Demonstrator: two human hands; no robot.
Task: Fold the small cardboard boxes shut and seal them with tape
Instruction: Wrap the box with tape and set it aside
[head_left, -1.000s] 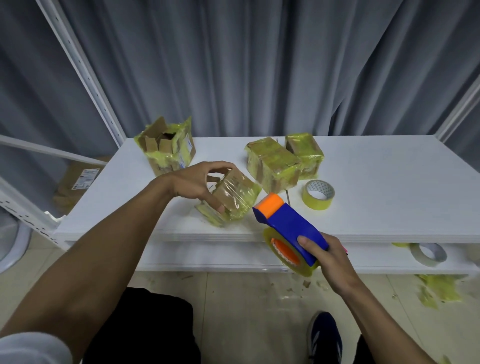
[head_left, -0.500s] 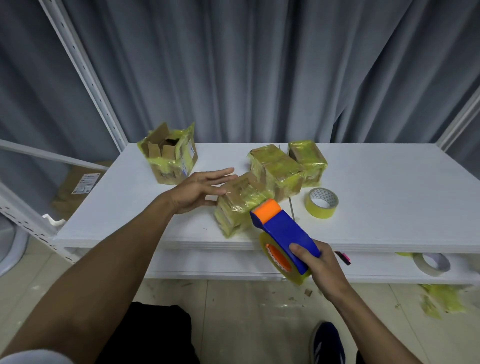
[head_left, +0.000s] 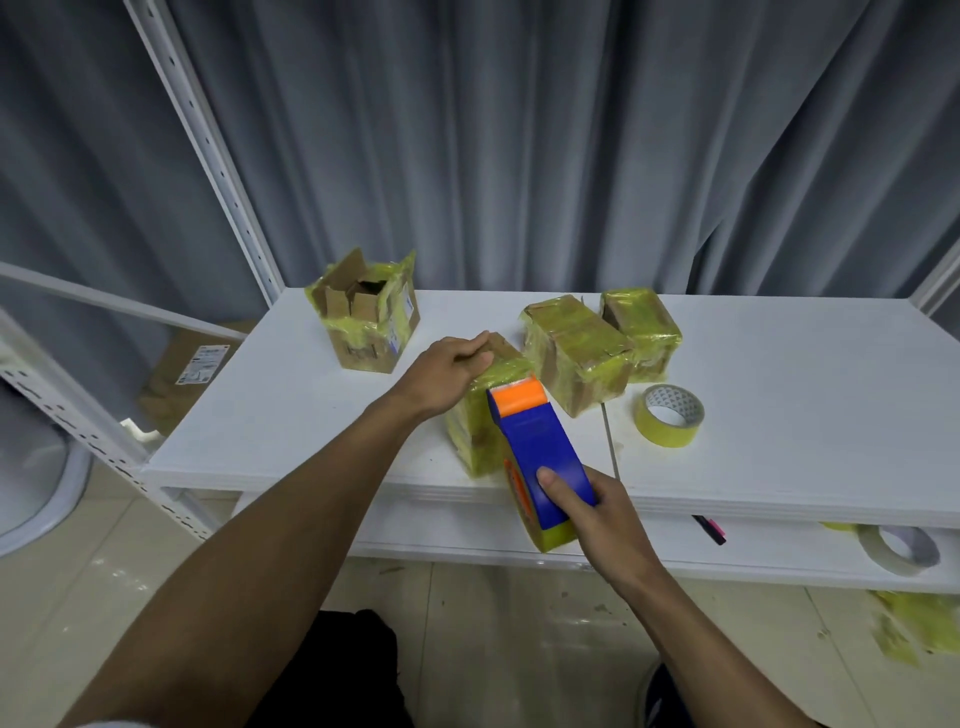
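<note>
On shelf, open box, left hand gripping taped box, dispenser

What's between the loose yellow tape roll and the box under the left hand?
Head view: the tape dispenser, gripped by the right hand, and the corner of a sealed box sit between them.

Single head-worn view, facing forward and down across the white flat shelf board. The grey pleated curtain closes the far side and the pale tiled floor lies beneath. Range is close: the left hand and right hand sit mid-frame, with both forearms entering from the lower edge.
</note>
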